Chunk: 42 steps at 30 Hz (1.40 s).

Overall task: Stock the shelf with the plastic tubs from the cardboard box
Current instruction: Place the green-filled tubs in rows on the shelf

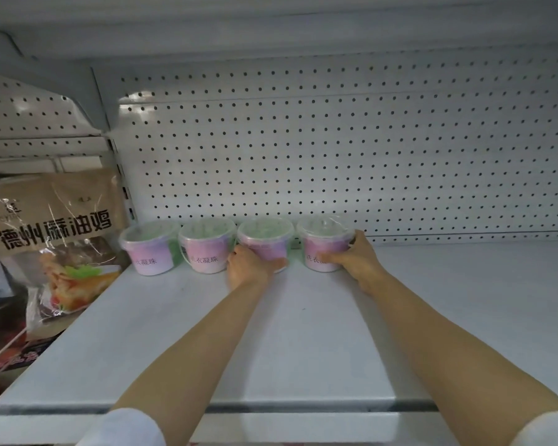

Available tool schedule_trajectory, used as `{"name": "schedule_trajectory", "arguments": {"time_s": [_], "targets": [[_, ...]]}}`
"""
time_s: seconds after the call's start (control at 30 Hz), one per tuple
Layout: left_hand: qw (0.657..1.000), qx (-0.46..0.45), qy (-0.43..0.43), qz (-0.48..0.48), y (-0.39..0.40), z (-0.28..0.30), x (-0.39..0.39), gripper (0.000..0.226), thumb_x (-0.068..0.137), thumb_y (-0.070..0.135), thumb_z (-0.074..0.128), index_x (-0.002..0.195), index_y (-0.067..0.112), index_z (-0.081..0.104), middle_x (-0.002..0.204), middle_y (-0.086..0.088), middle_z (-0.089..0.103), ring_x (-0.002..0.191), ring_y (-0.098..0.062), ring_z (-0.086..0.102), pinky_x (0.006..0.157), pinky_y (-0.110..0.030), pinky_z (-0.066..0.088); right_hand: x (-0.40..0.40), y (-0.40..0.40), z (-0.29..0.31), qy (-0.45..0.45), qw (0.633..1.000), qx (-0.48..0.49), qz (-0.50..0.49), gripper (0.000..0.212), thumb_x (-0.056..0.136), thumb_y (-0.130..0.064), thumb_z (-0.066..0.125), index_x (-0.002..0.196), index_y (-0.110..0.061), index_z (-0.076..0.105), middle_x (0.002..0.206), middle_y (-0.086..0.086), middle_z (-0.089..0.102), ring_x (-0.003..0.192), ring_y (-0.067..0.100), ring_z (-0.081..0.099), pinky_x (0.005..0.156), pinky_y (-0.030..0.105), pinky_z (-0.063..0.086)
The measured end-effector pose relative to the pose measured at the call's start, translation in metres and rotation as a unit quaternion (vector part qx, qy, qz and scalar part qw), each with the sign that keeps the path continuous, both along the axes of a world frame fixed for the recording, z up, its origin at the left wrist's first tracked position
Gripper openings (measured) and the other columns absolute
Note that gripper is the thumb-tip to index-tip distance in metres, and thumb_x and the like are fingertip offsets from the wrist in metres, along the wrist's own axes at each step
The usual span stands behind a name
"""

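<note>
**Two hands on the last two tubs in the row**

Four plastic tubs stand in one row at the back of the white shelf point(303, 333), in the middle of the frame, just in front of the perforated back panel point(335, 149). All have a clear lid and a pink-purple label with dark characters.

The first tub point(150, 247) is the most to the left, and the second tub point(207, 249) stands just beside it on the right. No hand touches these two.

The left hand point(250, 263) grips the third tub point(266, 241). The hand is at the lower left of this tub, with the fingers curled around its front and lower part, so the label is mostly covered.

The right hand point(351, 255) holds the fourth tub point(324, 247), the most to the right. The hand is at the right side of the tub; the fingers wrap over the lower front and the thumb lies near the rim. A small gap separates the third and fourth tubs.

At the left of the frame, a brown food packet point(55, 233) with big dark characters leans on the neighbouring shelf section.
</note>
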<state>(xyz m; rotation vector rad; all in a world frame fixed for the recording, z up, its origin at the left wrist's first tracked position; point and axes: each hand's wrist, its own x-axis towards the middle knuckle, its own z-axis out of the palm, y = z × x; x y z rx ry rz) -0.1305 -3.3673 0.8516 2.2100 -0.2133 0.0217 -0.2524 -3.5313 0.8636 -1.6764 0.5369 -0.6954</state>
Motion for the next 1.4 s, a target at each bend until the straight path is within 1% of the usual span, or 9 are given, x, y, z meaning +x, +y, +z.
{"name": "schedule_trajectory", "arguments": {"time_s": [0.2, 0.37, 0.5, 0.63, 0.8, 0.9, 1.0, 1.13, 1.4], "targets": [[1.0, -0.005, -0.003, -0.002, 0.0, 0.002, 0.001, 0.101, 0.047, 0.052, 0.088, 0.129, 0.007, 0.05, 0.131, -0.01, 0.058, 0.121, -0.029, 0.055, 0.097, -0.042, 0.048, 0.007, -0.004, -0.003, -0.002, 1.0, -0.014, 0.002, 0.074, 0.055, -0.007, 0.091, 0.112, -0.024, 0.046, 0.099, -0.014, 0.057, 0.095, 0.01, 0.057, 0.085, 0.029, 0.047], [1.0, 0.012, -0.004, -0.026, 0.003, 0.002, 0.003, 0.105, 0.05, 0.053, 0.086, 0.134, 0.006, 0.045, 0.133, -0.01, 0.055, 0.123, -0.029, 0.053, 0.098, -0.042, 0.047, 0.006, -0.011, -0.006, 0.021, 1.0, -0.016, 0.004, 0.091, 0.05, -0.017, 0.094, 0.127, -0.019, 0.045, 0.119, -0.003, 0.059, 0.109, 0.016, 0.058, 0.093, 0.034, 0.049], [0.996, 0.037, -0.014, -0.074, 0.018, 0.003, 0.004, 0.099, 0.05, 0.055, 0.082, 0.132, 0.011, 0.048, 0.129, -0.006, 0.059, 0.116, -0.028, 0.057, 0.092, -0.041, 0.051, -0.007, -0.009, 0.0, 0.068, 0.996, -0.049, -0.01, 0.116, 0.05, -0.034, 0.093, 0.145, -0.017, 0.029, 0.141, 0.001, 0.047, 0.126, 0.02, 0.048, 0.101, 0.036, 0.043], [0.982, 0.103, -0.07, -0.14, 0.048, 0.008, 0.0, 0.077, 0.066, 0.056, 0.075, 0.128, 0.019, 0.049, 0.118, 0.001, 0.065, 0.105, -0.025, 0.063, 0.083, -0.037, 0.053, -0.03, 0.001, 0.005, 0.104, 0.985, -0.121, -0.06, 0.104, 0.063, -0.04, 0.086, 0.147, -0.015, 0.029, 0.147, 0.004, 0.041, 0.132, 0.021, 0.042, 0.105, 0.038, 0.038], [0.932, 0.236, -0.231, -0.151, 0.091, 0.033, -0.022, 0.071, 0.079, 0.068, 0.055, 0.135, 0.025, 0.042, 0.123, 0.003, 0.06, 0.111, -0.022, 0.06, 0.074, -0.033, 0.048, -0.061, 0.036, 0.025, 0.129, 0.939, -0.29, -0.135, 0.088, 0.075, -0.043, 0.076, 0.147, -0.012, 0.034, 0.149, 0.005, 0.04, 0.135, 0.02, 0.039, 0.108, 0.032, 0.032], [0.898, 0.218, -0.339, -0.179, 0.108, 0.05, -0.032, 0.073, 0.077, 0.068, 0.059, 0.132, 0.021, 0.048, 0.13, 0.003, 0.056, 0.12, -0.021, 0.053, 0.089, -0.035, 0.046, -0.081, 0.066, 0.04, 0.125, 0.884, -0.421, -0.163, 0.077, 0.081, -0.04, 0.071, 0.145, -0.012, 0.037, 0.145, 0.007, 0.044, 0.133, 0.023, 0.04, 0.107, 0.031, 0.032], [0.881, 0.19, -0.352, -0.253, 0.119, 0.058, -0.034, 0.085, 0.072, 0.066, 0.066, 0.14, 0.02, 0.044, 0.145, 0.0, 0.043, 0.134, -0.022, 0.037, 0.107, -0.035, 0.035, -0.102, 0.092, 0.046, 0.128, 0.835, -0.502, -0.185, 0.072, 0.079, -0.037, 0.073, 0.139, -0.007, 0.045, 0.137, 0.012, 0.052, 0.126, 0.03, 0.045, 0.106, 0.038, 0.036], [0.864, 0.191, -0.337, -0.321, 0.132, 0.052, -0.056, 0.089, 0.073, 0.067, 0.065, 0.144, 0.022, 0.037, 0.151, 0.001, 0.032, 0.139, -0.023, 0.029, 0.113, -0.037, 0.028, -0.138, 0.131, 0.037, 0.157, 0.81, -0.52, -0.223, 0.067, 0.075, -0.039, 0.075, 0.13, -0.007, 0.053, 0.126, 0.014, 0.058, 0.115, 0.034, 0.052, 0.098, 0.041, 0.042], [0.811, 0.151, -0.41, -0.389, 0.17, 0.038, -0.127, 0.086, 0.073, 0.06, 0.069, 0.141, 0.014, 0.043, 0.143, -0.006, 0.043, 0.128, -0.029, 0.04, 0.106, -0.04, 0.033, -0.224, 0.209, 0.015, 0.215, 0.785, -0.498, -0.298, 0.068, 0.074, -0.036, 0.077, 0.128, -0.002, 0.054, 0.122, 0.018, 0.059, 0.111, 0.04, 0.054, 0.098, 0.047, 0.044]]}}
